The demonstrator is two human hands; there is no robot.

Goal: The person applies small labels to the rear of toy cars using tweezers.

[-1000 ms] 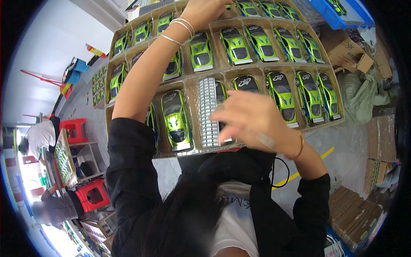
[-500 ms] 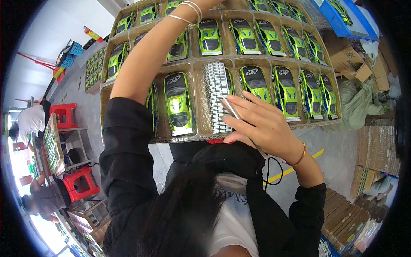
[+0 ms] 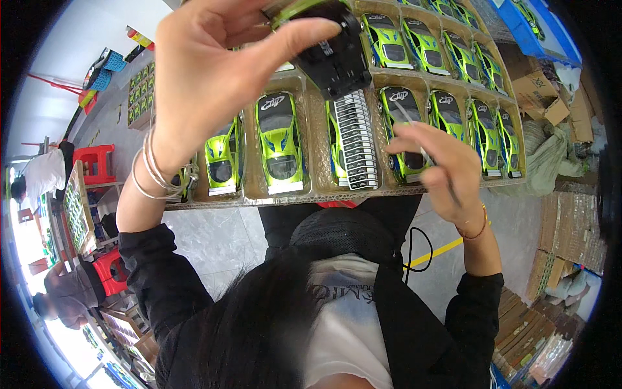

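Risk 1st: the lime-green and black plastic toy car (image 3: pixel 324 39) is pinched high above the clear moulded plastic tray of green toy cars (image 3: pixel 311 139), underside facing the camera, w/ only fingertips on it. If the grip loosens it could drop onto the cars in the tray below and knock them out of their pockets. The thin silver strip (image 3: pixel 414 139) could also slip, since it's held lightly.

Left hand (image 3: pixel 214 71): fingers curled, thumb and forefinger clamped on the toy car, raised over the tray's upper middle. Right hand (image 3: pixel 434 168): half closed, pinching the silver strip just right of the stack of black-and-white label strips (image 3: pixel 358 139) lying in the tray's centre pocket.
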